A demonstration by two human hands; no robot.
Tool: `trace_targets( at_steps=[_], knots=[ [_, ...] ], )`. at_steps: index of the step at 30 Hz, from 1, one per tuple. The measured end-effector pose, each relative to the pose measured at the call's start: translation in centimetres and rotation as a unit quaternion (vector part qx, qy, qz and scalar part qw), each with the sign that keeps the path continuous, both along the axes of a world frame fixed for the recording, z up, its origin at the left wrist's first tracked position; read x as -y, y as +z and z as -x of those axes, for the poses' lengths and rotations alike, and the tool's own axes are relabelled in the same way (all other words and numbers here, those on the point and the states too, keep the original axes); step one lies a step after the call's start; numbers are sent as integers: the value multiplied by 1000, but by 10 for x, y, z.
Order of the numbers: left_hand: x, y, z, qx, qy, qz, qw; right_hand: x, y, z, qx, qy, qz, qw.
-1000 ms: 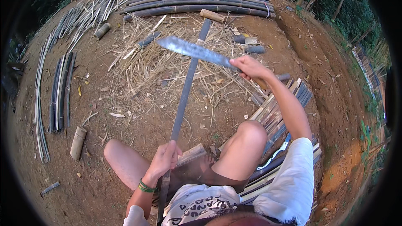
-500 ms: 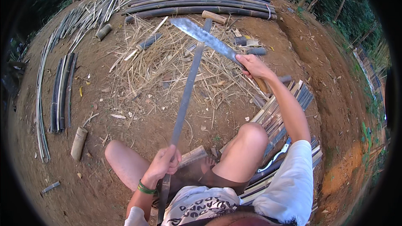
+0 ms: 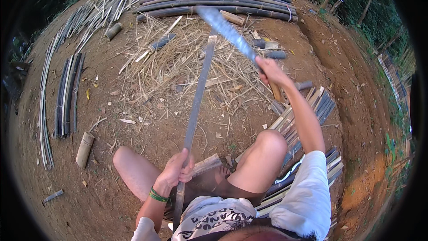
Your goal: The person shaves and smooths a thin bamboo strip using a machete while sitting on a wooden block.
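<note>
At lower centre of frame, the left hand (image 3: 177,169) is wrapped tight around a dark bamboo strip (image 3: 197,96). Strip's long axis runs near vertical, leaning slightly right: lower end at the bottom edge by the shirt, far end pointing to upper centre. Right of centre, the right hand (image 3: 272,71) grips a large knife (image 3: 232,35); its long axis is diagonal, blurred tip toward upper left, wooden handle end toward lower right. Blade overlaps the strip's far end in view; contact cannot be told. Beyond, pale shavings (image 3: 165,73) litter upper centre; bamboo poles (image 3: 223,10) lie crosswise at the top; split pieces (image 3: 323,109) fan out at right, pointing to upper right.
</note>
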State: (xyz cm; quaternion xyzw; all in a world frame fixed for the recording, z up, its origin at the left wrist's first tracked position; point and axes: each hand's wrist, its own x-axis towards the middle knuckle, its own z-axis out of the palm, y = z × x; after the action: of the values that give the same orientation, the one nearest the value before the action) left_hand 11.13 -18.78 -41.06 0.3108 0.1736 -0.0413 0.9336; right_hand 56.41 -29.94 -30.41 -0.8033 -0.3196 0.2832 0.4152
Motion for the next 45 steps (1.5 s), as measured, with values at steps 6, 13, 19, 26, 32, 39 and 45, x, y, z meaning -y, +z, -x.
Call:
trace_targets(
  at_steps=[6, 13, 19, 26, 32, 39, 45],
  knots=[
    [-3, 6, -13, -20, 69, 4, 997, 6, -7, 49, 222, 83, -10, 971],
    [-10, 18, -25, -13, 162, -74, 984, -9, -33, 62, 318, -32, -103, 942],
    [-11, 31, -37, -7, 180, -151, 972, -23, -33, 90, 400, 50, -124, 907],
    [-1, 50, -58, -44, 197, -311, 929, -23, -39, 140, 535, 239, -79, 807],
    [17, 56, -49, -39, 168, -374, 911, -39, -1, 89, 576, 78, -48, 812],
    [13, 57, -55, -30, 161, -379, 911, -29, -9, 98, 544, 137, -50, 826],
    [40, 61, -27, -16, 57, -341, 938, -30, 35, 15, 579, -116, 23, 807]
  ],
)
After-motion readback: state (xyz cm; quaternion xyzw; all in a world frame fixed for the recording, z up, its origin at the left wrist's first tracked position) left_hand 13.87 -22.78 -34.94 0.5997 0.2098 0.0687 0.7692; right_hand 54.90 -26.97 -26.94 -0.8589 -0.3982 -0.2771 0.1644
